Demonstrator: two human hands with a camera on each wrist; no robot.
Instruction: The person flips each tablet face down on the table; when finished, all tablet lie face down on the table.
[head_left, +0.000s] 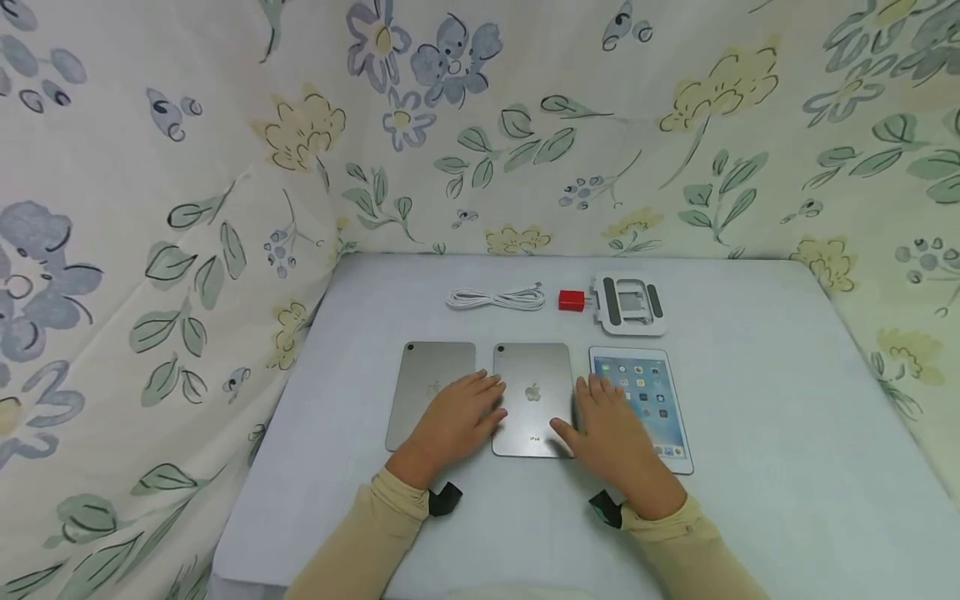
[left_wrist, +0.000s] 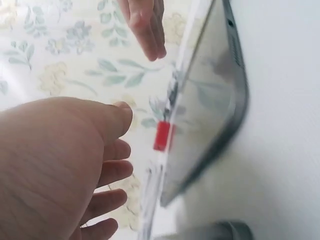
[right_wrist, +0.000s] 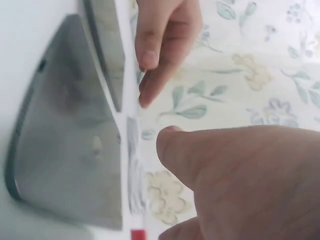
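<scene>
Three tablets in a row, and both flat, relaxed hands, left hand (head_left: 456,421) and right hand (head_left: 611,433), flank the middle tablet (head_left: 531,392), gripping nothing, one cable (head_left: 497,298) behind.

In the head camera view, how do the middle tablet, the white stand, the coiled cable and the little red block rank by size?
Largest to smallest as they look:
1. Middle tablet
2. White stand
3. Coiled cable, close to the stand, so that order is unsure
4. Red block

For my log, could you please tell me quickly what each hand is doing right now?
Left hand: open, fingers flat over the middle tablet.
Right hand: open, holding nothing.
</scene>
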